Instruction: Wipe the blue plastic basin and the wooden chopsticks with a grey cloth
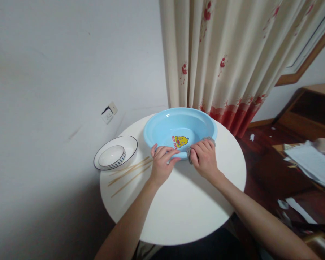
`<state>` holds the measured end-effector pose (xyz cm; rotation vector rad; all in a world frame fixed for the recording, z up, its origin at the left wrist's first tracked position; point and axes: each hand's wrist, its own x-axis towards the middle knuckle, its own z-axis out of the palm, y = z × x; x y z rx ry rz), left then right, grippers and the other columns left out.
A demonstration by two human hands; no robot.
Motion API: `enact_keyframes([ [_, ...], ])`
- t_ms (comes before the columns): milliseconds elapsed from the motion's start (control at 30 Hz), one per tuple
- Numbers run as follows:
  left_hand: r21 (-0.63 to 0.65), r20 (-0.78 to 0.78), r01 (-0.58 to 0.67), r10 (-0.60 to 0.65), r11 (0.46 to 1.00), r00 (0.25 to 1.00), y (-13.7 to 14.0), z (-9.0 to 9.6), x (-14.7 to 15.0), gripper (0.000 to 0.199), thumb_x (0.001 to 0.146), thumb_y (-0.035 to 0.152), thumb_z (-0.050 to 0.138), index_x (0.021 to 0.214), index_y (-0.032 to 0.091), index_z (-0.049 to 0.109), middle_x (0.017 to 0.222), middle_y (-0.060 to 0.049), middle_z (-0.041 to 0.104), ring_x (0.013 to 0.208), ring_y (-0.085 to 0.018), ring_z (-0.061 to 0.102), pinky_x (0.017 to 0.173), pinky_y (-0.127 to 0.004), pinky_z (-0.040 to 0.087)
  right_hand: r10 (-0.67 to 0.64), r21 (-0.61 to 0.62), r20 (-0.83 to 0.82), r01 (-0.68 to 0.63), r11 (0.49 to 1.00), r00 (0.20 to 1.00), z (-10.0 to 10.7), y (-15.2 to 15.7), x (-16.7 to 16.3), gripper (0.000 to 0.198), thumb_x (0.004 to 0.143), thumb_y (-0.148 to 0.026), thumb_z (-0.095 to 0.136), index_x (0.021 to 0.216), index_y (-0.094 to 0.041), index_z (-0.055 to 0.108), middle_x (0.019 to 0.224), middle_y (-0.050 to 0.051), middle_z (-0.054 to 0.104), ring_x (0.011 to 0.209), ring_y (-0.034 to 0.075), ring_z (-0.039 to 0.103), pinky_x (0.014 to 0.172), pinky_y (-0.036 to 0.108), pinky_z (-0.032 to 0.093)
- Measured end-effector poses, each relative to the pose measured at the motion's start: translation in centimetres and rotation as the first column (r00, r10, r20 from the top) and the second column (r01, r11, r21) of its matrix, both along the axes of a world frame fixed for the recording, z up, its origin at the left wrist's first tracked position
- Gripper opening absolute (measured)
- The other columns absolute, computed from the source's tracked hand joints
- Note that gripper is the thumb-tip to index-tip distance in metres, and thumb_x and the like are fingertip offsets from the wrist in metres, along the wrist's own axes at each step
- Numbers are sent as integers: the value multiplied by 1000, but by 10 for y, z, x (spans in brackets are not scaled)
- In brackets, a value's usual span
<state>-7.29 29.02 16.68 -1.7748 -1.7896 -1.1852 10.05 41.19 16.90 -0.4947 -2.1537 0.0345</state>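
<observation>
A light blue plastic basin point(162, 124) with a yellow duck printed on its floor stands on a round white table point(176, 213). My left hand point(162, 160) grips the basin's near rim, thumb and fingers closed on it. Just to the right, my right hand point(204, 157) is closed around a grey cloth point(208, 139) and presses it on the same rim. Most of the cloth is hidden under the fingers. Several wooden chopsticks point(128, 175) lie on the table left of my left hand.
At the table's left edge a small bowl point(111, 153) sits inside a larger white bowl point(131, 142) with a dark rim. A wall with a socket point(107, 115) borders the left. A curtain point(219, 72) hangs behind; papers point(311, 162) lie at the right.
</observation>
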Motion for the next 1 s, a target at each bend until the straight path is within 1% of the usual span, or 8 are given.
enact_keyframes([
  [200,-40,26,-24,25,999,999,0,-2,-3,11,94,35,73,102,30,78,97,-1,75,100,-20,67,122,-50,25,-9,-70,-75,3,998,997,-3,36,10,26,101,-21,44,84,-24,64,85,5,65,94,25,58,104,48,40],
  [300,-47,31,-32,33,998,999,1,-3,-5,11,94,34,73,102,30,78,96,-1,75,100,-20,67,122,-50,25,-10,-93,-84,2,996,996,-2,42,12,28,100,-21,43,82,-24,63,83,4,64,92,25,57,103,48,41],
  [400,-24,31,-23,24,999,999,1,-4,-6,11,95,34,72,103,30,78,97,-1,74,99,-20,67,122,-49,26,-41,-96,-86,32,995,995,-2,35,10,28,101,-20,42,82,-24,62,82,4,62,92,25,56,107,49,39],
  [500,-4,27,-3,3,1000,1000,0,-3,-6,12,95,33,71,104,29,78,97,-1,73,100,-19,67,123,-48,25,-65,-74,-70,60,995,995,-2,16,6,26,102,-20,43,86,-23,63,86,6,64,95,26,55,110,51,37],
  [633,-27,32,-15,15,1000,999,1,-2,-5,13,95,35,70,104,30,78,98,-1,74,101,-20,67,124,-49,24,-56,-50,-15,56,997,998,-3,-13,-4,20,102,-21,47,100,-23,67,98,7,68,105,27,55,114,52,32],
  [733,-45,24,-24,25,999,999,2,0,-5,13,95,36,70,103,30,78,97,-1,74,101,-20,66,124,-49,24,-57,-55,-5,56,997,998,-2,-24,-9,21,102,-22,49,110,-22,68,106,8,70,109,28,55,115,51,30],
  [867,-48,16,-11,11,999,1000,2,0,-7,13,96,35,69,103,29,77,98,-1,74,102,-20,66,124,-48,24,-28,-55,13,29,998,1000,1,-22,-8,22,103,-23,49,111,-24,70,103,7,72,106,26,58,114,49,32],
  [1000,-53,9,-5,5,999,1000,0,-2,-7,13,97,35,68,106,29,76,100,-2,75,102,-21,66,123,-48,24,-23,-45,12,24,999,1000,1,-4,0,22,103,-24,49,105,-23,71,98,6,71,101,25,59,112,47,35],
])
